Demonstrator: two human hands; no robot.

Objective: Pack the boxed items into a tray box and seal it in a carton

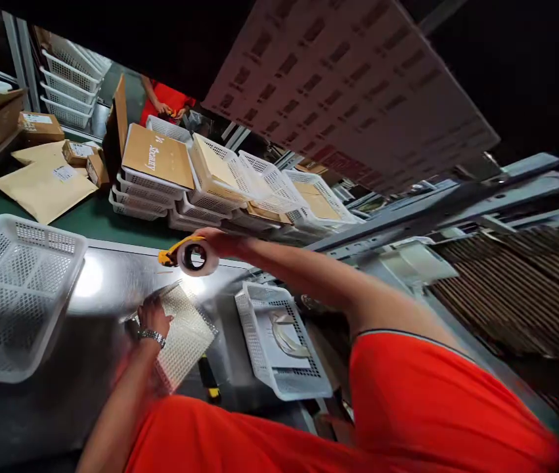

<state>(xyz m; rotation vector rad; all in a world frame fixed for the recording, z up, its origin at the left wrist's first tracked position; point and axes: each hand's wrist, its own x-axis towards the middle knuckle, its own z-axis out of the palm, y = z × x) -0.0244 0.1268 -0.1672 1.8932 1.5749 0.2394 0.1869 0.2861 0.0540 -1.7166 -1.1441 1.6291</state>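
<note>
My right hand (215,239) is closed around a yellow tape dispenser (171,253) with a wide roll of tape (199,257) on it. It is held in the air above the far edge of the metal worktop. Lower and to the left, my left hand (154,320), with a metal watch on the wrist, grips the left side of a sheet of bubble wrap (185,335). The fingertips are partly hidden, and I cannot make out what lies under the wrap. A black and yellow tool, perhaps a cutter (209,380), rests just right of the wrap.
White baskets stand left (23,289) and right (284,341) of the wrap; the right one holds papers. Behind are stacked baskets with cartons (158,156) and padded envelopes (47,187). A sheet of printed codes (348,92) hangs overhead. Another person in red (168,98) is beyond.
</note>
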